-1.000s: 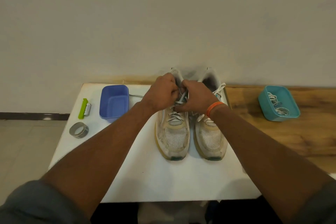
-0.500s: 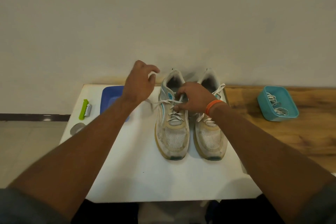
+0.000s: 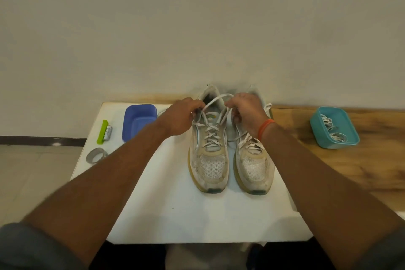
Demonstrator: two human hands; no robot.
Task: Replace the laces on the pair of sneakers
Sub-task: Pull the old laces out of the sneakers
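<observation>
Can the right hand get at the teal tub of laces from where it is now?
Probably yes. The teal tub sits open-topped on the wooden surface to the right, with nothing between it and the right hand. But that hand now grips the lace on the left sneaker, so it must let go first.

Plain off-white wall (image 3: 197, 24) behind, white tabletop (image 3: 175, 204) up against a wood counter (image 3: 350, 171), pale tiled floor (image 3: 32, 171), dark baseboard (image 3: 32, 140).
</observation>
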